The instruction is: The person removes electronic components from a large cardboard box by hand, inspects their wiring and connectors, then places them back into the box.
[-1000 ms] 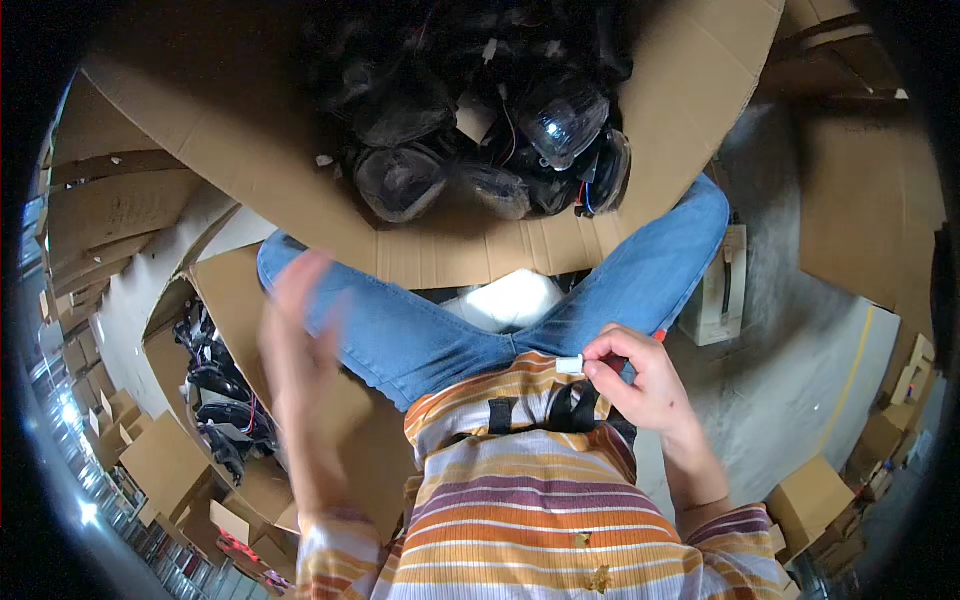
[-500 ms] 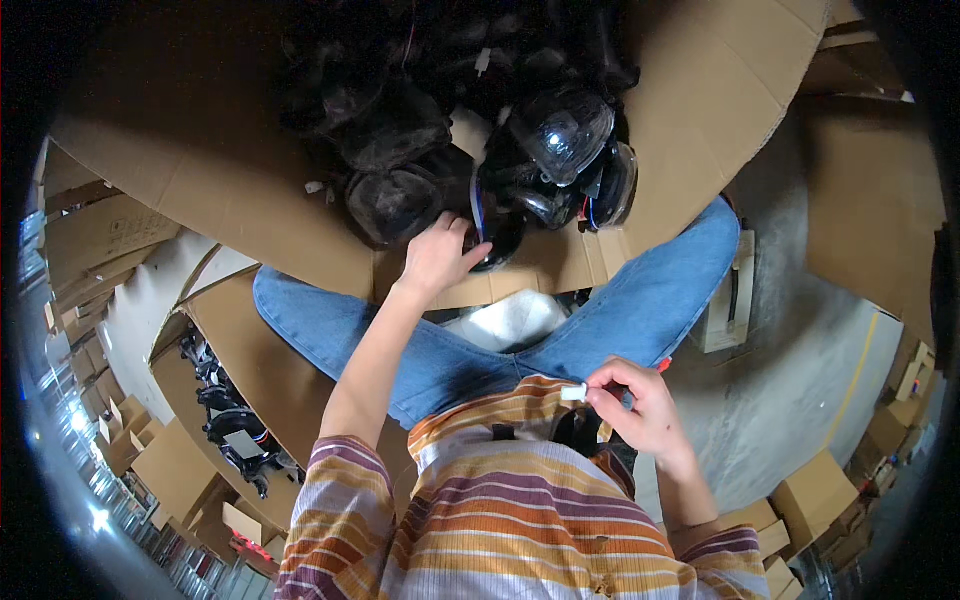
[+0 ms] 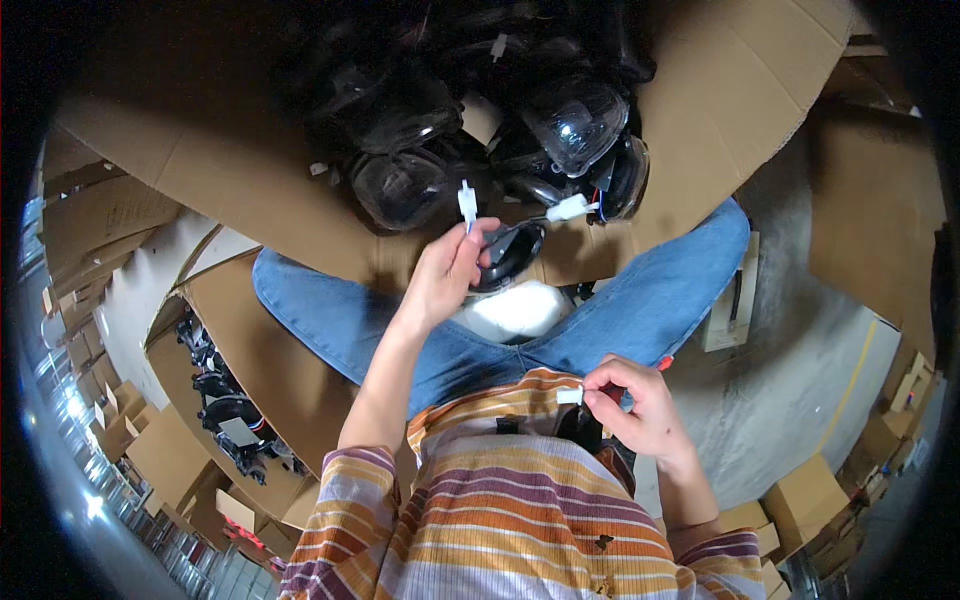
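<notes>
Glossy black plastic: a rounded oblong lamp (image 3: 517, 254) lies just right of my left hand (image 3: 440, 275), its fingers clamped on the left side, at the near edge of the big brown cardboard box (image 3: 715, 120). Its long axis slants up to the right; my right hand (image 3: 642, 410), farther off, pinches a small white rectangular tag (image 3: 569, 397). I count one held lamp, one tag, two white plastic connectors (image 3: 467, 200) (image 3: 568, 209) near the lamp.

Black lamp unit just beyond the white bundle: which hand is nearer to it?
Left. The left hand is at the lamp unit's left side, fingers seemingly touching it; the right hand is apart, near the striped shirt, pinching a small white piece.
</notes>
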Demonstrator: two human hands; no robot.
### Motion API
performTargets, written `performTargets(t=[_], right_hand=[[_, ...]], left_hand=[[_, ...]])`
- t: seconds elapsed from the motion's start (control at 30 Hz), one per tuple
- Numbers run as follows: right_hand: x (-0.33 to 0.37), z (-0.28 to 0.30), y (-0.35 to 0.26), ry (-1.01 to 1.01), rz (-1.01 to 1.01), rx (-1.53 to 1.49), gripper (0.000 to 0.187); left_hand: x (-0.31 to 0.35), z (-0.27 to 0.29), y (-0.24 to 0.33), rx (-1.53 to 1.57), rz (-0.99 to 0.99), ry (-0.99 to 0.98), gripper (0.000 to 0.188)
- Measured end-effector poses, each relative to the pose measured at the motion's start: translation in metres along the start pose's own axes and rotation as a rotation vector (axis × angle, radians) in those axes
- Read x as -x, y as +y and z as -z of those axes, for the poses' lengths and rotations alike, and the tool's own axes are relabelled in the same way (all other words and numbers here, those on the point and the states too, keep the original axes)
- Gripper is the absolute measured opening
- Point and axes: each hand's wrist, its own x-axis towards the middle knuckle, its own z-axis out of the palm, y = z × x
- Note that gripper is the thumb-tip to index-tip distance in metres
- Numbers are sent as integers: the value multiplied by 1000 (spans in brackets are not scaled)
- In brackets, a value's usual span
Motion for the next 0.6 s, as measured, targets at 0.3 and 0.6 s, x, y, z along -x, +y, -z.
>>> performTargets(t=[0.3, 0.6], right_hand=[[2, -10, -27, 83, 110, 42, 6], [-5, -25, -34, 205, 108, 39, 4]], left_hand=[[63, -1, 23, -595, -532, -79, 47], [75, -7, 15, -725, -674, -99, 60]])
